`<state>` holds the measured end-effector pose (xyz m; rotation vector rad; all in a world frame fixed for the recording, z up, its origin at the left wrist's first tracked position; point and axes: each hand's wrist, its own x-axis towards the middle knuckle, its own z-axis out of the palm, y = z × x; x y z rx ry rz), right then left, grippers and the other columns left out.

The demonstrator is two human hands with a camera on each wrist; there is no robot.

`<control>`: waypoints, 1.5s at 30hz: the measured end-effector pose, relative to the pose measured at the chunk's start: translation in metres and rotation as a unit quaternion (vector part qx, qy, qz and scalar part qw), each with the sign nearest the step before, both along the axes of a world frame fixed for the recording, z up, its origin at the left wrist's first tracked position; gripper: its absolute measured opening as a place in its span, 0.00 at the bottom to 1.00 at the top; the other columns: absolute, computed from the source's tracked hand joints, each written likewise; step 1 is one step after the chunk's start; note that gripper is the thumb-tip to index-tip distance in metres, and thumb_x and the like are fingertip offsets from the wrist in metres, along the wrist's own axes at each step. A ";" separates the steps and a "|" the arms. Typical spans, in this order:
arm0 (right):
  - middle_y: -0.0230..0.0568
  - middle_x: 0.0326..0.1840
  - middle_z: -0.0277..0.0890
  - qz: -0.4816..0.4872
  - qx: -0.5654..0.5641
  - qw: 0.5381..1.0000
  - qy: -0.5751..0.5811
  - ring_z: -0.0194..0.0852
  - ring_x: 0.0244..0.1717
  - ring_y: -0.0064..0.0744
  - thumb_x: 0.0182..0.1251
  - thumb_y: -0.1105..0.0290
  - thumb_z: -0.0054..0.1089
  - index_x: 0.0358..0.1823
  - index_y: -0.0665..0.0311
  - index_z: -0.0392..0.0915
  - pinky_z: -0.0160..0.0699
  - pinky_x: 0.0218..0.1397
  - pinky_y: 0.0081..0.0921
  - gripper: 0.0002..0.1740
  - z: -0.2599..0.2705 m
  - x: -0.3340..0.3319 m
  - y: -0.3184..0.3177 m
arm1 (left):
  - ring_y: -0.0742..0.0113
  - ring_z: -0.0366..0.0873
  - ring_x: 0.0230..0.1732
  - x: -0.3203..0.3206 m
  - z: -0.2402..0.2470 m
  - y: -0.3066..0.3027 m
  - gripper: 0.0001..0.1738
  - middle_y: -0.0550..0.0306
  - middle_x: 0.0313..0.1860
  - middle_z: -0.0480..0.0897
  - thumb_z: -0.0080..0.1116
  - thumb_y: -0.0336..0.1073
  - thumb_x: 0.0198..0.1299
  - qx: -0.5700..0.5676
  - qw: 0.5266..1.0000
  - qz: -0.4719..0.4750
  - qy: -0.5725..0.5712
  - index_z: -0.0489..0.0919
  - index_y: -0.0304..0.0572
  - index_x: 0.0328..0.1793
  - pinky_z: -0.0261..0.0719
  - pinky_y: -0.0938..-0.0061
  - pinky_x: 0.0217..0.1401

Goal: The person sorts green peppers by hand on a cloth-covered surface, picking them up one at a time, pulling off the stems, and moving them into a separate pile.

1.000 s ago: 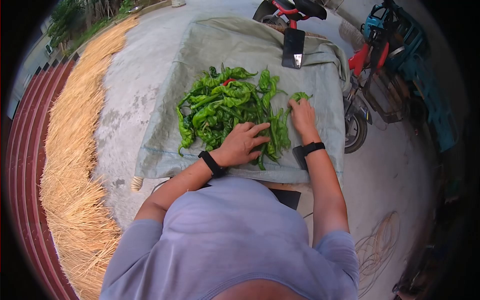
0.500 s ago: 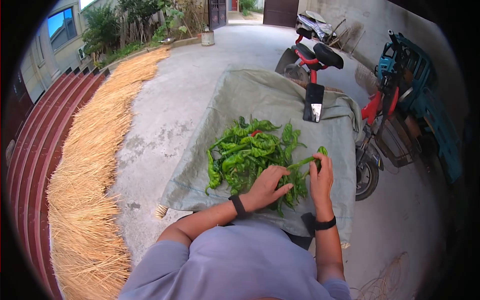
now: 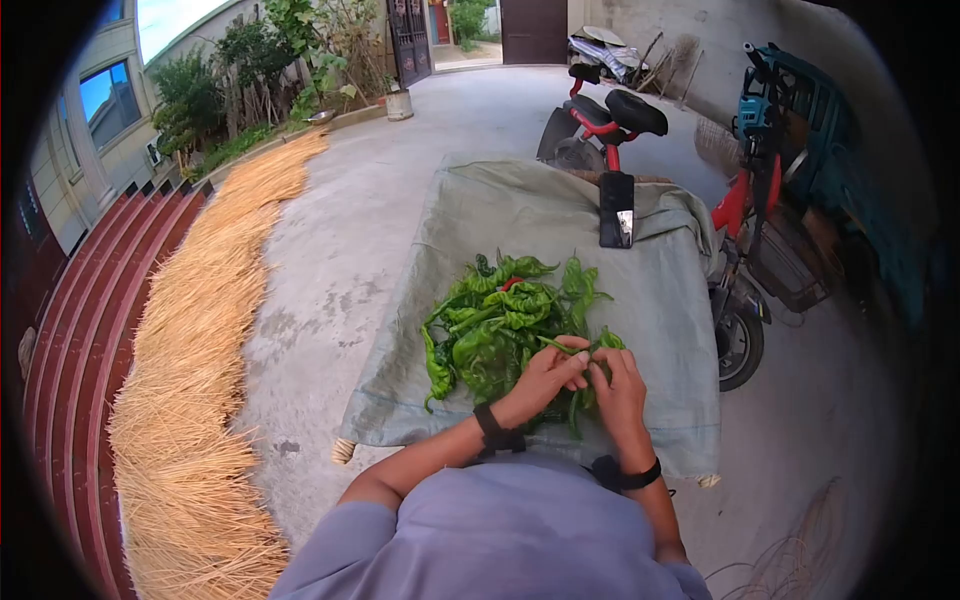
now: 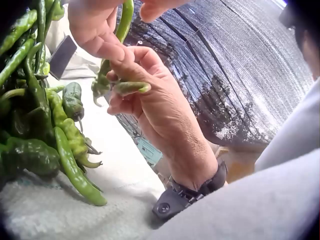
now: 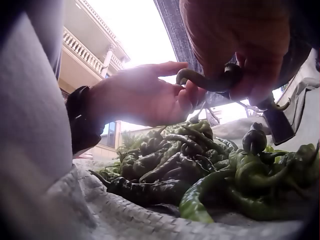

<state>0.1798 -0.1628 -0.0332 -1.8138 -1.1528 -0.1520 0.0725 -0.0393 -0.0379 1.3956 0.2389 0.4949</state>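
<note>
A heap of green peppers lies on a pale green woven sheet, with one red pepper near its top. At the heap's near right side, my left hand and right hand meet. My right hand grips a green pepper in curled fingers; its curved end points towards my left hand. My left thumb and fingertips pinch at that end. In the left wrist view, a green pepper shows between the hands, and a short green end juts past the right thumb. Fingers partly hide what is held.
A black phone lies at the sheet's far right. Beyond stand a red electric bike and another red and black vehicle. Straw is spread along the red steps on the left.
My right hand has lifted a green pepper from the sheet's right side and brought it left to my left hand. The left fingers, earlier spread over the heap, now pinch. The head view has tilted up.
</note>
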 end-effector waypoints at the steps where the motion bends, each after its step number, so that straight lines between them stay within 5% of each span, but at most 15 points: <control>1: 0.40 0.43 0.76 0.000 0.002 1.000 0.008 0.80 0.44 0.46 0.65 0.72 0.63 0.46 0.57 0.78 0.78 0.41 0.37 0.09 -0.002 -0.002 -0.003 | 0.74 0.82 0.38 0.000 -0.002 0.001 0.18 0.58 0.41 0.81 0.49 0.46 0.77 0.018 0.999 -0.027 0.012 0.75 0.39 0.59 0.80 0.80 0.41; 5: 0.41 0.41 0.77 0.007 0.040 0.996 0.080 0.79 0.41 0.40 0.67 0.72 0.62 0.47 0.59 0.79 0.75 0.40 0.32 0.09 0.005 0.001 -0.018 | 0.76 0.79 0.28 0.002 0.008 0.012 0.22 0.63 0.29 0.78 0.48 0.50 0.77 0.038 0.996 0.019 0.074 0.78 0.37 0.51 0.77 0.81 0.36; 13: 0.28 0.37 0.75 -0.028 0.209 0.932 0.294 0.60 0.29 0.11 0.73 0.69 0.60 0.52 0.64 0.77 0.60 0.30 0.14 0.11 0.020 0.028 -0.053 | 0.74 0.80 0.28 0.038 0.031 0.014 0.20 0.58 0.32 0.83 0.56 0.50 0.73 0.134 0.965 -0.090 0.206 0.79 0.36 0.45 0.77 0.78 0.33; 17: 0.27 0.35 0.73 0.027 0.249 0.912 0.325 0.65 0.30 0.11 0.76 0.64 0.59 0.54 0.62 0.76 0.64 0.29 0.13 0.13 0.021 0.033 -0.057 | 0.73 0.81 0.32 0.070 0.018 0.013 0.23 0.54 0.41 0.84 0.61 0.44 0.70 0.139 0.956 -0.178 0.185 0.76 0.30 0.58 0.79 0.78 0.37; 18: 0.28 0.35 0.74 0.030 0.245 0.910 0.334 0.66 0.30 0.12 0.76 0.63 0.58 0.54 0.62 0.76 0.66 0.29 0.13 0.13 0.021 0.035 -0.058 | 0.70 0.82 0.36 0.070 0.017 0.008 0.34 0.52 0.47 0.84 0.62 0.40 0.68 0.129 0.963 -0.159 0.178 0.65 0.26 0.73 0.80 0.78 0.40; 21: 0.29 0.35 0.74 0.041 0.228 0.903 0.362 0.68 0.31 0.14 0.77 0.61 0.56 0.54 0.61 0.76 0.69 0.29 0.14 0.14 0.016 0.041 -0.062 | 0.70 0.82 0.38 0.077 0.008 0.006 0.41 0.52 0.50 0.83 0.62 0.39 0.68 0.131 0.964 -0.142 0.183 0.56 0.31 0.81 0.79 0.78 0.43; 24: 0.30 0.34 0.75 0.067 0.190 0.896 0.395 0.69 0.31 0.15 0.78 0.59 0.54 0.54 0.61 0.76 0.70 0.29 0.14 0.14 0.013 0.045 -0.065 | 0.72 0.80 0.40 0.074 0.001 -0.002 0.41 0.52 0.52 0.83 0.64 0.38 0.67 0.256 0.957 -0.093 0.097 0.57 0.38 0.81 0.78 0.78 0.45; 29: 0.34 0.32 0.75 0.140 0.143 0.852 0.484 0.68 0.22 0.18 0.78 0.58 0.53 0.54 0.63 0.76 0.68 0.29 0.16 0.16 0.018 0.039 -0.066 | 0.76 0.76 0.41 0.064 0.024 -0.023 0.31 0.58 0.48 0.84 0.67 0.40 0.66 0.263 0.948 -0.145 0.101 0.71 0.39 0.72 0.77 0.78 0.45; 32: 0.31 0.31 0.75 0.074 0.203 0.815 0.538 0.67 0.22 0.17 0.78 0.60 0.54 0.55 0.62 0.77 0.69 0.28 0.14 0.15 0.022 0.039 -0.065 | 0.79 0.75 0.39 0.064 0.001 -0.018 0.23 0.62 0.45 0.84 0.67 0.41 0.66 0.170 0.973 -0.125 0.092 0.77 0.38 0.63 0.75 0.80 0.43; 38: 0.30 0.32 0.77 0.048 0.046 0.944 0.322 0.72 0.24 0.19 0.76 0.58 0.56 0.47 0.63 0.79 0.72 0.30 0.19 0.15 -0.010 0.050 -0.059 | 0.81 0.76 0.34 0.052 0.010 -0.014 0.14 0.68 0.38 0.80 0.64 0.44 0.68 -0.005 0.993 -0.004 0.122 0.80 0.44 0.52 0.71 0.83 0.35; 41: 0.33 0.33 0.78 0.089 -0.062 0.933 0.343 0.75 0.29 0.24 0.73 0.59 0.60 0.45 0.64 0.79 0.74 0.33 0.25 0.14 -0.005 0.045 -0.060 | 0.81 0.76 0.32 0.049 0.000 -0.008 0.14 0.68 0.38 0.80 0.64 0.44 0.69 -0.026 0.994 0.011 0.102 0.80 0.44 0.52 0.74 0.83 0.34; 45: 0.40 0.35 0.79 0.055 -0.096 0.976 0.189 0.77 0.33 0.35 0.69 0.59 0.62 0.44 0.63 0.79 0.74 0.38 0.30 0.14 -0.003 0.036 -0.057 | 0.79 0.77 0.31 0.045 -0.002 -0.011 0.13 0.67 0.37 0.80 0.63 0.44 0.69 -0.037 0.993 0.037 0.106 0.79 0.43 0.50 0.78 0.81 0.37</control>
